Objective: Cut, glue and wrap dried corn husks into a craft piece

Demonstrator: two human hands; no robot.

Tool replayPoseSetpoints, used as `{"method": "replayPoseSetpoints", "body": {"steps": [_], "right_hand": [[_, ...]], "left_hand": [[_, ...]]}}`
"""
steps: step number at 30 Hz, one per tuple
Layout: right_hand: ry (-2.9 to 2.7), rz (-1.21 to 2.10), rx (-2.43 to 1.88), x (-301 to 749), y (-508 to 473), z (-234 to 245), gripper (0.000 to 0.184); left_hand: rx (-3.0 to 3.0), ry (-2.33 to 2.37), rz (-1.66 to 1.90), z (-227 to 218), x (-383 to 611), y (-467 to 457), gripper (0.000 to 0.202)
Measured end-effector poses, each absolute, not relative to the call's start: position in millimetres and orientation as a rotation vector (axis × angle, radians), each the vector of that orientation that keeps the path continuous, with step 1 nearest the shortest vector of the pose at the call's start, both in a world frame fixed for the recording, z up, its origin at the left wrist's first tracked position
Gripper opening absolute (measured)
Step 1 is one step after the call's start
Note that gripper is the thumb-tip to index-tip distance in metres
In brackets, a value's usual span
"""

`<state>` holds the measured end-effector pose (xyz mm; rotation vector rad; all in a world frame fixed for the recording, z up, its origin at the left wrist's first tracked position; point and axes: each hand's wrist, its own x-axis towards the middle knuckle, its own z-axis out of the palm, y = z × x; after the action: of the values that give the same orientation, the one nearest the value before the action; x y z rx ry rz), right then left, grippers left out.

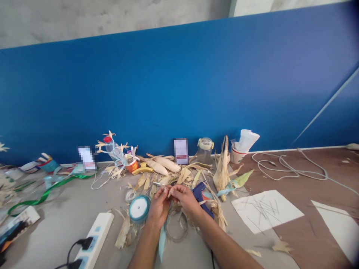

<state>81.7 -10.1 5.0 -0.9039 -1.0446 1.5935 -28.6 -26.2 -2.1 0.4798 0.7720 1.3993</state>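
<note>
My left hand (159,205) and my right hand (183,198) meet fingertip to fingertip above the husk pile. Both are closed in a pinch on a small pale piece of corn husk (169,192), mostly hidden by the fingers. A reel of teal ribbon (139,208) lies just left of my left hand, and a coil of wire (177,226) lies between my forearms. Beside my left wrist a light blue ribbon strip (162,243) runs down. The dark blue glue gun (203,198) rests right of my right hand, partly covered by husks.
Dried corn husks (221,175) and pale cobs (159,166) crowd the back. A phone (181,151), a lidded clear jar (205,149) and a paper cup (238,155) stand by the blue partition (168,93). White paper (266,211) holds thin wires; a power strip (97,235) lies front left.
</note>
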Motion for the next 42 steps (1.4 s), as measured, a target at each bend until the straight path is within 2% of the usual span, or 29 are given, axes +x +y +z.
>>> {"method": "replayPoseSetpoints", "body": {"steps": [6,26,42], "right_hand": [[-0.894,1.41,-0.983,88.3,-2.6,8.8,0.027],[-0.945,1.482,-1.008,85.1,-9.2,23.9,0.022],[-0.852,1.565,-1.03,83.2,-11.5,27.9,0.021]], "left_hand": [[0.575,0.86,1.43,-2.7,-26.9,-27.4,0.028],[0.603,0.732,1.361,-6.4,-27.3,-31.0,0.032],[0.58,0.634,1.294,-6.9,-26.9,-31.5,0.026]]}}
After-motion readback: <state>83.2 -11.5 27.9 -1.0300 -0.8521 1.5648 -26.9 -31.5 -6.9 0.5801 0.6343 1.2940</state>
